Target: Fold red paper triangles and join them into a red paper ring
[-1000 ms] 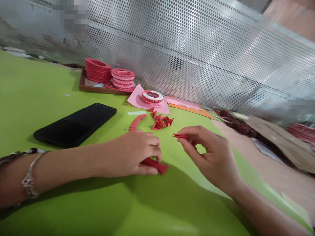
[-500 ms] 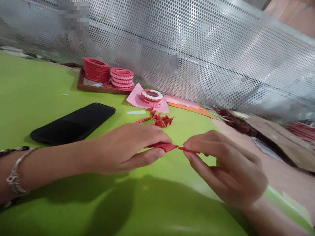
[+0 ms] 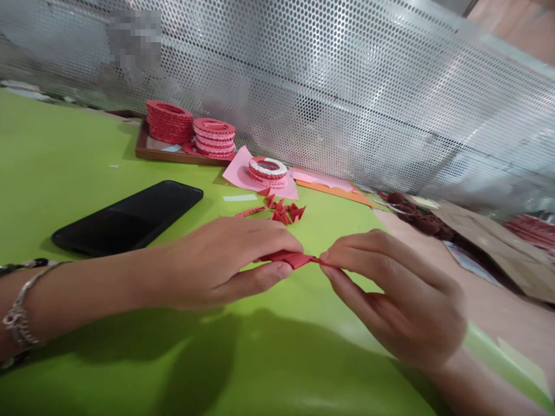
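Note:
Between thumb and fingers my left hand (image 3: 243,260) pinches a folded red paper piece (image 3: 295,260), much of it hidden under the fingers. My right hand (image 3: 399,289) is closed on a thin red paper strip (image 3: 321,262), mostly covered by the fingertips. The strip's tip meets the pointed right end of the folded piece; whether it is tucked inside, I cannot tell. Just beyond my hands lies a small pile of folded red paper pieces (image 3: 284,212) on the green tabletop (image 3: 269,346).
A black phone (image 3: 134,216) lies left of my hands. Behind stand stacked red paper rings (image 3: 169,121) and pink-and-red rings (image 3: 214,138) in a brown tray (image 3: 173,156). A white-topped ring stack (image 3: 267,170) rests on pink paper (image 3: 236,173). A perforated metal panel (image 3: 303,75) borders the back.
My right hand has moved slightly left, bringing the red strip up to the tip of the folded piece, closing the small gap. My left hand has barely moved.

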Tool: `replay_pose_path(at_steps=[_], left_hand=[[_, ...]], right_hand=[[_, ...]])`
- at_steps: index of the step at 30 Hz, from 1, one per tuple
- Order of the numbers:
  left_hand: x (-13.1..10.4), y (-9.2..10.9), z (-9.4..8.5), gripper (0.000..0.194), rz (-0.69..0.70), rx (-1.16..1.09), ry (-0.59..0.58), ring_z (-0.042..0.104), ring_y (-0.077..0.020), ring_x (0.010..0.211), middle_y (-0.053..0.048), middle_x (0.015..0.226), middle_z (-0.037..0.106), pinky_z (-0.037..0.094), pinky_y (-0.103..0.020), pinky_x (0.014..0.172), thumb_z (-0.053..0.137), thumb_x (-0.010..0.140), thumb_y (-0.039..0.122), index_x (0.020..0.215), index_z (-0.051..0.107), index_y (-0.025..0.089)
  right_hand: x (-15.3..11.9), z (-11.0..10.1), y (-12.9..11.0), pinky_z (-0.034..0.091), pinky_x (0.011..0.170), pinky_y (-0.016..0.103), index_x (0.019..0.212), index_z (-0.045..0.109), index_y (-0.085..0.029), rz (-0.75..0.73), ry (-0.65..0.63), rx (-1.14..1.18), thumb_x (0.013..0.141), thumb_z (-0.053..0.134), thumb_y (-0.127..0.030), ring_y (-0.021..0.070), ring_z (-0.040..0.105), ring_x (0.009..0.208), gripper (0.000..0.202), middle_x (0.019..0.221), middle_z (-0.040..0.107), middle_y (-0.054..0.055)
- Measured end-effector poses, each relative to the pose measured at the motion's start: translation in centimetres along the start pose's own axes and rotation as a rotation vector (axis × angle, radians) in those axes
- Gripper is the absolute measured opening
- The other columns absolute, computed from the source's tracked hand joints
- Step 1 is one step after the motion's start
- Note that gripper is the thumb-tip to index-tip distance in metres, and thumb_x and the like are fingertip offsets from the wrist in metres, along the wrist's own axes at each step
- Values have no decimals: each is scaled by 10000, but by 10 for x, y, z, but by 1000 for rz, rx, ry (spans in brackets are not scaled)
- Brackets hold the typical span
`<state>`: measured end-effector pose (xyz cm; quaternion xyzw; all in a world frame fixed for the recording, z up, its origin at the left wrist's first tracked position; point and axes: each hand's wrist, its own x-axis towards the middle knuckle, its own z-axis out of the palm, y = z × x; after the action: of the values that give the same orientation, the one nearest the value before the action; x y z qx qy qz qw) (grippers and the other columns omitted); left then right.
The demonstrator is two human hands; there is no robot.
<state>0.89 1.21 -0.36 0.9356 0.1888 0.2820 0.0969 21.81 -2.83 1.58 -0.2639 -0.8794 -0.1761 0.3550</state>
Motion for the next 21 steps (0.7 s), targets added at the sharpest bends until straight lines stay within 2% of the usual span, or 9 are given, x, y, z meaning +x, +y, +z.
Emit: replay_pose_path(at_steps=[4, 11, 21], left_hand=[[-1, 0, 2, 257, -24, 25, -7, 547, -157, 770, -26, 890, 614, 385, -256, 691, 330, 938, 299, 1040, 538, 186], [0, -2, 3, 262, -46, 10, -27, 541, -153, 731, -26, 854, 611, 388, -251, 650, 332, 934, 309, 1022, 546, 185], [0, -2, 7, 241, -26, 51, -31, 513, -132, 697, -7, 820, 582, 376, -250, 653, 328, 945, 287, 981, 535, 168]], right_hand=[[-4, 1, 0, 517, 599, 257, 848, 625, -195, -26, -18, -72, 811, 565, -85, 137, 617, 667, 131, 760, 661, 29], [-12, 3, 0, 531, 636, 303, 953, 612, -206, -47, -41, -123, 833, 530, -95, 157, 621, 703, 183, 849, 676, 34], [-10, 4, 0, 525, 597, 272, 918, 624, -147, -113, -83, -122, 836, 537, -75, 151, 628, 697, 140, 822, 678, 48]])
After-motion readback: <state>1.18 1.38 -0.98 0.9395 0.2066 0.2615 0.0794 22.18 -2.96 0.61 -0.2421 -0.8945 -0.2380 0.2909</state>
